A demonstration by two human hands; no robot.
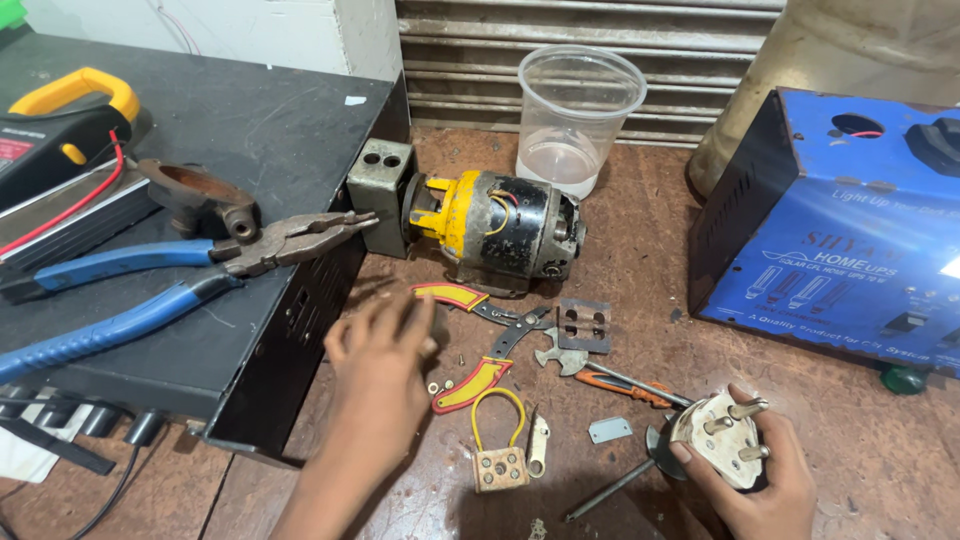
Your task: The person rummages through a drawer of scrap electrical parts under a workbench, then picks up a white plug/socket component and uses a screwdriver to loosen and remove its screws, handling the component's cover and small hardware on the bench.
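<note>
Now | my right hand is gripping a round three-pin plug | my left hand is hovering loose over small screws beside yellow-handled pliers on the counter

Two pliers, one motor, one plastic cup, one three-pin plug, one screwdriver, one blue metal box

bench, head view
right hand grips three-pin plug; left hand rests near red-handled cutters and small motor.
</note>
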